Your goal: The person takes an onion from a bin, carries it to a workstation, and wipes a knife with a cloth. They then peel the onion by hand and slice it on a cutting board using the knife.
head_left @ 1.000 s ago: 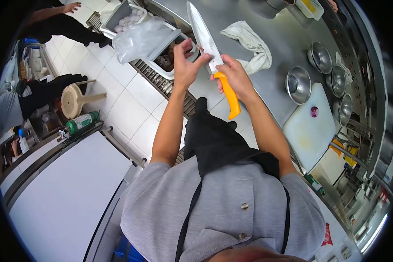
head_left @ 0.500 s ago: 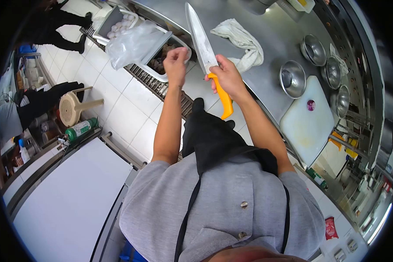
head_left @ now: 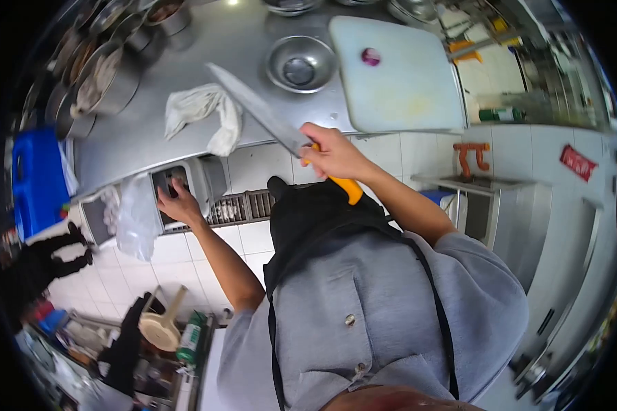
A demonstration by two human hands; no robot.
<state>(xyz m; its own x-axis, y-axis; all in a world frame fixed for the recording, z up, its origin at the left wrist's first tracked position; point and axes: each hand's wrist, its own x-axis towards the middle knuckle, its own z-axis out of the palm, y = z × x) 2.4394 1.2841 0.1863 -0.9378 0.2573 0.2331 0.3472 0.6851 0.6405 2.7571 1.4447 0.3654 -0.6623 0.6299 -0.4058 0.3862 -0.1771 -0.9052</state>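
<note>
A large kitchen knife point(head_left: 261, 111) with a yellow handle is gripped in my right hand point(head_left: 334, 156), its blade pointing up and left over the steel counter's edge. My left hand point(head_left: 178, 204), fingers apart and holding nothing, is over a grey bin point(head_left: 202, 183) beside the counter. Beyond the blade lies a crumpled white cloth point(head_left: 204, 113). A metal bowl point(head_left: 300, 64) stands between the cloth and a white cutting board point(head_left: 418, 82). On the board rests a small piece of red onion point(head_left: 371, 56).
Several metal pots point(head_left: 107, 79) crowd the counter's left end, near a blue container point(head_left: 38, 181). A clear plastic bag point(head_left: 138, 222) hangs by the bins. Two people in dark trousers are at the lower left, near a beige stool point(head_left: 160, 329). A floor drain grate point(head_left: 238, 208) runs below the counter.
My view has turned toward the counter and cutting board. My left hand has gone from curled fingers to spread ones, out over the bin. The knife stays in my right hand, its blade tilted further left.
</note>
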